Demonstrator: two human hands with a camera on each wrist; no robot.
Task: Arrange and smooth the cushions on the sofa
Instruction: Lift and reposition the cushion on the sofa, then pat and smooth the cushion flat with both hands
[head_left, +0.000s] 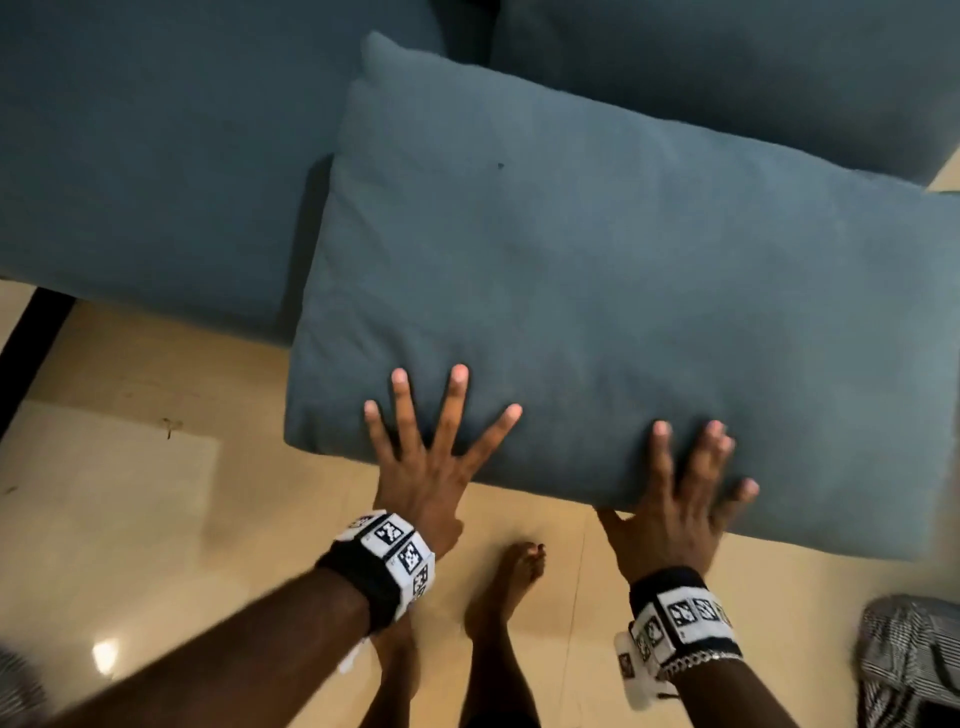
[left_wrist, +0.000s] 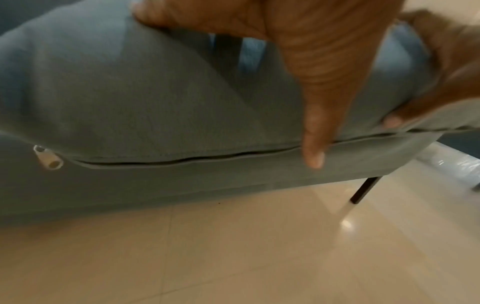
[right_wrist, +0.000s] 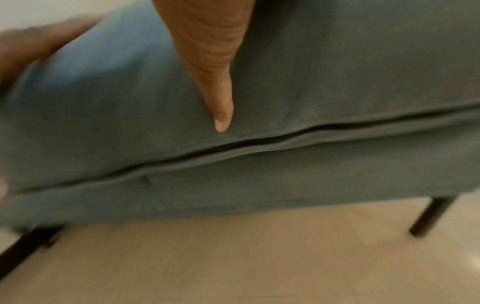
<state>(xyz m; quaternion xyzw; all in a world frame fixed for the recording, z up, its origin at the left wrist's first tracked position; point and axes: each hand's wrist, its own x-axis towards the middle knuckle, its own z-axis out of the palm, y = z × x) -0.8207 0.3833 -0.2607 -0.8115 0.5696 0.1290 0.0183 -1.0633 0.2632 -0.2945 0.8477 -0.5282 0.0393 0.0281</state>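
Note:
A large blue-grey cushion (head_left: 597, 291) lies askew on the sofa seat (head_left: 145, 171), its near edge hanging out over the floor. My left hand (head_left: 436, 441) lies flat on the cushion's near left part, fingers spread and straight. My right hand (head_left: 680, 493) presses on the near edge further right, fingers straight on top. In the left wrist view the thumb (left_wrist: 314, 133) points down the cushion's (left_wrist: 130, 92) front side, across the zip seam. The right wrist view shows my thumb (right_wrist: 218, 92) lying straight down the cushion's (right_wrist: 337, 72) side as well.
Another sofa cushion (head_left: 753, 67) sits behind at the upper right. My bare feet (head_left: 514, 587) stand on the beige tiled floor (head_left: 156, 493). Striped cloth (head_left: 909, 660) lies at the lower right. Black sofa legs (left_wrist: 363, 189) (right_wrist: 428, 216) stand under the seat. A zip pull (left_wrist: 49, 158) hangs at the cushion's corner.

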